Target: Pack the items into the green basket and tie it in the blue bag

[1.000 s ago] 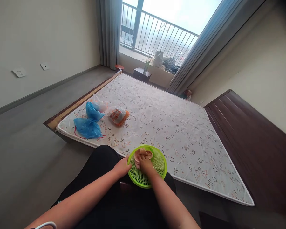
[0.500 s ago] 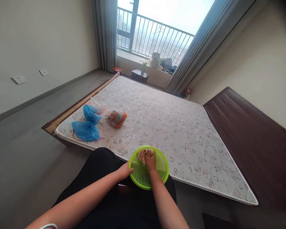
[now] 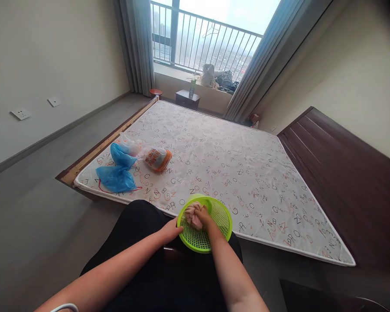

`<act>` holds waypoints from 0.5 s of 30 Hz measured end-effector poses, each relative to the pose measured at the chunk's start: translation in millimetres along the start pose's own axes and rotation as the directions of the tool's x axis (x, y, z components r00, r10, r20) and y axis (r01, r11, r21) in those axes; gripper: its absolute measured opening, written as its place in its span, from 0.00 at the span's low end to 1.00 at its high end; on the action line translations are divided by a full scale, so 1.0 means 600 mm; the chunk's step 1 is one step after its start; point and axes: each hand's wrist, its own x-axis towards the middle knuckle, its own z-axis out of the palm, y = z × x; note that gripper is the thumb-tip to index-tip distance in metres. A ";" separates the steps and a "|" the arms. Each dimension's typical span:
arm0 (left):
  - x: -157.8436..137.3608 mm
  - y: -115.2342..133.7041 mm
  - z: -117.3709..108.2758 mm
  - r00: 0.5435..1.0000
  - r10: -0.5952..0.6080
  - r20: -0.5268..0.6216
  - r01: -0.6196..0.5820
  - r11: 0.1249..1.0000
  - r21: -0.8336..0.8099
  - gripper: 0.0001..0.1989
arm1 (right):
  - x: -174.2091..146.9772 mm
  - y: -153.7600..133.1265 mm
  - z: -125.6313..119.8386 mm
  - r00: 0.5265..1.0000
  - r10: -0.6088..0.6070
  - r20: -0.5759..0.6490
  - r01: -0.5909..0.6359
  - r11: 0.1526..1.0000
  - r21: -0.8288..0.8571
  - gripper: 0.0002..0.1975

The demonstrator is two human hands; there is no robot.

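Note:
A lime-green mesh plastic basket (image 3: 220, 209) rests over my lap at the near edge of the bed, its open mouth tilted toward me. My left hand (image 3: 170, 230) grips its rim on the left side, thumb over the edge. Inside the basket, my right hand (image 3: 205, 218) is closed on a crumpled pinkish-beige cloth (image 3: 193, 216), which lies against the inner wall. The tips of the right fingers are partly hidden by the cloth.
The bare mattress (image 3: 214, 160) carries a blue plastic bag (image 3: 117, 177), a clear bag (image 3: 130, 144) and an orange-and-white package (image 3: 159, 159). A dark headboard (image 3: 341, 173) stands right. A nightstand (image 3: 187, 99) is below the window.
My right hand has shifted the cloth slightly left and down within the basket. The basket has tilted a little, and the camera view has moved slightly.

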 end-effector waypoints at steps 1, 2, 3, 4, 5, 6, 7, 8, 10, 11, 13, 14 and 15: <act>0.001 -0.001 -0.001 1.000 0.002 -0.007 -0.002 1.000 0.022 0.29 | 0.003 0.002 -0.007 0.998 0.017 -0.053 -0.016 1.000 0.021 0.17; 0.003 -0.003 -0.001 1.000 0.001 -0.006 -0.001 0.999 0.039 0.29 | 0.004 0.004 -0.013 0.993 0.038 -0.109 -0.035 0.999 0.032 0.18; 0.005 -0.005 -0.001 1.000 0.000 -0.002 0.000 0.999 0.050 0.28 | 0.005 0.006 -0.017 0.985 0.058 -0.162 -0.053 0.998 0.035 0.18; 0.007 -0.008 0.000 1.000 0.004 0.003 -0.004 0.999 0.054 0.28 | 0.004 0.009 -0.019 0.975 0.073 -0.208 -0.069 0.997 0.029 0.18; 0.009 -0.010 0.001 1.000 0.008 0.007 -0.008 0.999 0.050 0.28 | 0.001 0.011 -0.018 0.968 0.082 -0.238 -0.080 0.997 0.015 0.19; 0.012 -0.013 0.003 1.000 0.006 0.008 -0.007 0.999 0.040 0.28 | -0.002 0.012 -0.014 0.963 0.085 -0.254 -0.088 0.996 -0.002 0.19; 0.014 -0.016 0.004 1.000 -0.003 0.007 0.003 1.000 0.022 0.28 | -0.005 0.013 -0.007 0.963 0.087 -0.255 -0.095 0.995 -0.019 0.20; 0.016 -0.019 0.006 1.000 -0.018 0.007 0.018 1.000 0.001 0.27 | -0.008 0.013 0.002 0.966 0.089 -0.242 -0.100 0.994 -0.032 0.21; 0.018 -0.023 0.008 0.998 -0.065 0.018 0.066 0.996 -0.057 0.25 | -0.009 0.012 0.021 0.977 0.098 -0.189 -0.107 0.993 -0.039 0.25; 0.019 -0.024 0.008 0.996 -0.085 0.028 0.087 0.992 -0.089 0.24 | -0.007 0.012 0.030 0.983 0.099 -0.155 -0.105 0.994 -0.030 0.26; 0.018 -0.025 0.008 0.994 -0.094 0.048 0.099 0.986 -0.138 0.24 | 0.001 0.015 0.039 0.992 0.087 -0.088 -0.087 0.996 0.001 0.28; 0.017 -0.024 0.007 0.995 -0.083 0.054 0.091 0.984 -0.153 0.24 | 0.005 0.017 0.039 0.995 0.077 -0.060 -0.076 0.997 0.020 0.27; 0.015 -0.023 0.007 0.996 -0.063 0.056 0.072 0.983 -0.167 0.25 | 0.010 0.020 0.036 0.997 0.067 -0.040 -0.065 0.997 0.039 0.25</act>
